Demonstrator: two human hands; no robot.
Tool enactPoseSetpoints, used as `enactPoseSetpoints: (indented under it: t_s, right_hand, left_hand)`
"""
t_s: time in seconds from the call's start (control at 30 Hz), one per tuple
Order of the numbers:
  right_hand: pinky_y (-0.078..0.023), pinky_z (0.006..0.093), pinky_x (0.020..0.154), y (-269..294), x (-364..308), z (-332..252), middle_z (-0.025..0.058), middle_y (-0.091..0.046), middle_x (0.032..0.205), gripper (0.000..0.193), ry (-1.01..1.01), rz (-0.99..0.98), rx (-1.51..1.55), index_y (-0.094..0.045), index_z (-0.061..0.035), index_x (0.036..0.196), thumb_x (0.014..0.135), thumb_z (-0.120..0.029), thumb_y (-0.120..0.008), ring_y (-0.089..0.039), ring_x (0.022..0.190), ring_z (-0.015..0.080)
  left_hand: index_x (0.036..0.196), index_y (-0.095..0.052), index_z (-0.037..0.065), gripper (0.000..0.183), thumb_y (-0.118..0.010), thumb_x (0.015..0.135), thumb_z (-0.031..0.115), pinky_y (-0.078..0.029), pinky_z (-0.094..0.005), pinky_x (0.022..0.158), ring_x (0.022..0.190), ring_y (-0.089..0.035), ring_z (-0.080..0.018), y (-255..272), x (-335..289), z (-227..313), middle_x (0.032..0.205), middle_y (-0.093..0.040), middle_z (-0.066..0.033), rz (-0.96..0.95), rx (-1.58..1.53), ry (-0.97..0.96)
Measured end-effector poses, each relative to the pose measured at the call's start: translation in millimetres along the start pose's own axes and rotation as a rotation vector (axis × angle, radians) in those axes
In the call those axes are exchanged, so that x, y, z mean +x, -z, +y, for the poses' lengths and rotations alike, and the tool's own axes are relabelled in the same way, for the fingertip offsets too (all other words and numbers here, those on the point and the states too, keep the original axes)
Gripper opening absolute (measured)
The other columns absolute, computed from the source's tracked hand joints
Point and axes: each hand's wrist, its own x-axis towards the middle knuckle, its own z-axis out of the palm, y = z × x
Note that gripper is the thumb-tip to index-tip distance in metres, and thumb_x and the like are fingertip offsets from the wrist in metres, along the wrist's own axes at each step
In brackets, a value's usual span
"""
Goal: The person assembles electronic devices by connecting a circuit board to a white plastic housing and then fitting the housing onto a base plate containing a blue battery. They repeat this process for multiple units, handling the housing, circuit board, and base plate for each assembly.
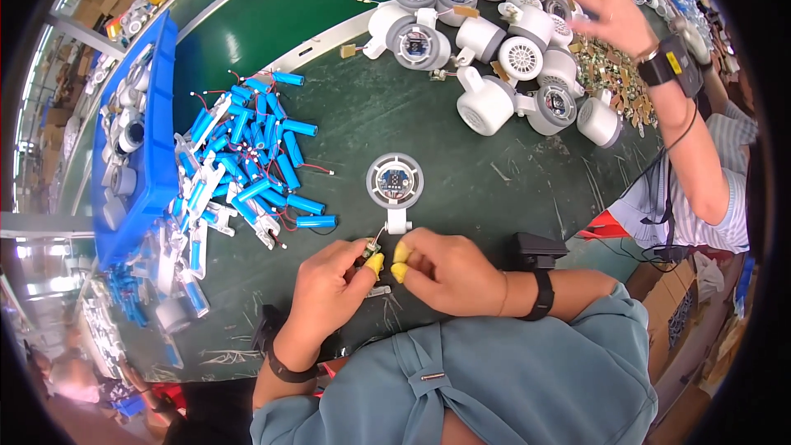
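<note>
My left hand (pixel 329 284) is closed in a pinch on a small circuit board (pixel 371 248). A thin wire runs from this board up toward the handle end (pixel 397 222) of a white-and-grey round device (pixel 395 180). That device lies just beyond my hands, its open ring showing a dark round board inside. My right hand (pixel 457 274) is curled beside the left, a small gap between them. Yellow covers wrap fingertips of both hands. What the right fingers pinch, if anything, I cannot make out. A small pale strip (pixel 379 291) lies below the left thumb.
Blue cylindrical batteries (pixel 247 148) with red wires and white handle shells are heaped at left, beside a blue bin (pixel 152 173). White round devices (pixel 521 58) crowd the far right, near many small boards (pixel 620 86). Another person's hand (pixel 606 8) reaches over them.
</note>
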Motion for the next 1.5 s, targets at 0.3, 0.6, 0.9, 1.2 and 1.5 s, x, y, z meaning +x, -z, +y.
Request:
enactPoseSetpoints:
  t_s: [0.3, 0.6, 0.9, 1.2, 1.5]
  right_hand:
    - [-0.049, 0.0324, 0.073, 33, 28, -6, 0.0137, -0.057, 0.105, 0.056, 0.247, 0.372, -0.265, -0.048, -0.0042, 0.124, 0.076, -0.003, -0.077, -0.059, 0.092, 0.0225]
    - [-0.046, 0.0423, 0.096, 25, 61, 1, 0.022, -0.047, 0.128, 0.073, 0.239, 0.207, -0.335, -0.041, -0.0007, 0.137, 0.075, -0.011, -0.078, -0.052, 0.114, 0.0407]
    - [-0.046, 0.0396, 0.095, 24, 33, 7, 0.0207, -0.049, 0.125, 0.079, 0.249, 0.251, -0.186, -0.039, -0.0017, 0.141, 0.073, -0.006, -0.079, -0.054, 0.11, 0.0368]
    - [-0.048, 0.0438, 0.095, 20, -25, 13, 0.0254, -0.042, 0.131, 0.082, 0.241, 0.412, -0.337, -0.037, 0.0028, 0.139, 0.068, -0.001, -0.078, -0.05, 0.116, 0.0408]
    - [-0.046, 0.0449, 0.096, 18, -32, 15, 0.0231, -0.041, 0.132, 0.08, 0.31, 0.25, -0.277, -0.04, -0.0004, 0.138, 0.07, -0.008, -0.081, -0.049, 0.118, 0.0387]
  left_hand:
    - [0.109, -0.069, 0.001, 0.028, -0.065, 0.081, 0.001, -0.051, -0.0338, 0.062, 0.068, -0.064, -0.0288, 5, 2, 2, 0.085, -0.066, -0.0139, -0.029, -0.002, -0.021]
    - [0.108, -0.069, 0.0, 0.03, -0.069, 0.078, 0.002, -0.048, -0.0284, 0.056, 0.059, -0.06, -0.0148, -1, 0, -4, 0.079, -0.063, -0.0089, -0.027, -0.047, 0.038]
    - [0.108, -0.067, 0.003, 0.031, -0.068, 0.077, 0.004, -0.051, -0.0319, 0.057, 0.061, -0.064, -0.021, 0, -4, 3, 0.085, -0.065, -0.0096, -0.037, 0.068, -0.033]
    - [0.108, -0.067, 0.004, 0.032, -0.072, 0.077, 0.007, -0.05, -0.0326, 0.055, 0.061, -0.063, -0.0209, -7, -7, 10, 0.091, -0.067, -0.009, -0.065, 0.212, -0.244]
    - [0.102, -0.065, 0.006, 0.026, -0.07, 0.076, 0.009, -0.053, -0.0382, 0.059, 0.07, -0.064, -0.0271, 18, -28, 12, 0.085, -0.06, -0.0072, -0.123, 0.375, -0.263]
